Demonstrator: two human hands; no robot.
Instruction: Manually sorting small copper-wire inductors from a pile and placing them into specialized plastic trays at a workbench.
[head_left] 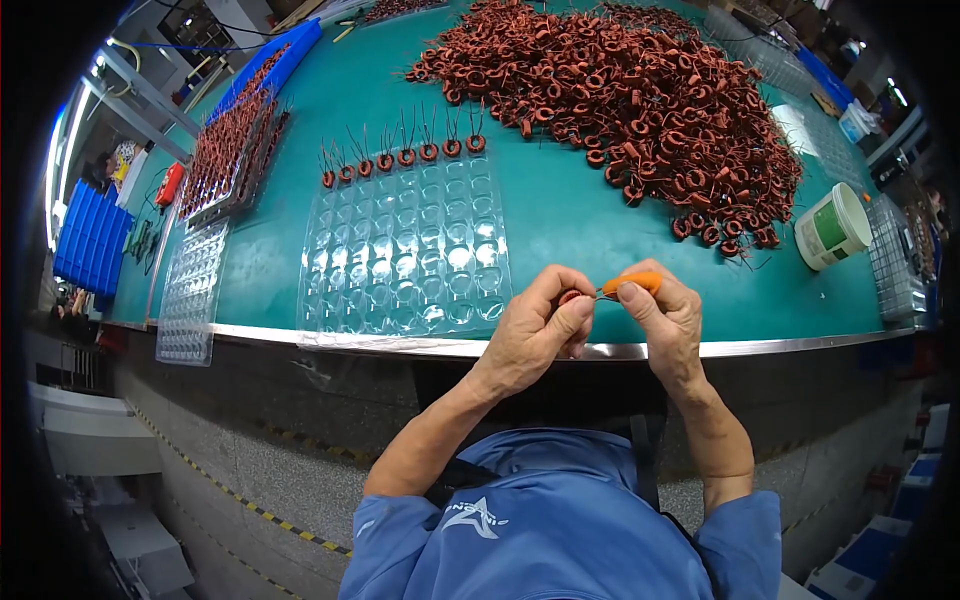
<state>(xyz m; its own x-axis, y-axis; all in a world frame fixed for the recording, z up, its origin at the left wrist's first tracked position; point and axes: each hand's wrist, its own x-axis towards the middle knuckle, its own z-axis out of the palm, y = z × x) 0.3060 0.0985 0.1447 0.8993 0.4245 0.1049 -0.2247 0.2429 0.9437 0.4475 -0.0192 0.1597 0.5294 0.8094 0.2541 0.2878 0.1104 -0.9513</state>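
Near the table's front edge, my left hand [528,338] is closed on a small red-brown toroidal coil [569,297], mostly covered by the fingers. My right hand [672,322] grips an orange-handled tool [640,281]. Its thin tip meets the coil between my hands, but I cannot make out its exact kind. To the left lies a clear plastic tray [400,262] with round pockets. Several toroidal coils [407,157] stand in its far row, leads pointing up.
A large heap of toroidal coils [640,100] covers the green table's [560,220] far right. A white-green bucket [832,228] stands at right. Filled trays [235,150] are stacked at left, above another clear tray [195,290]. Blue bins [90,240] stand beyond the left edge.
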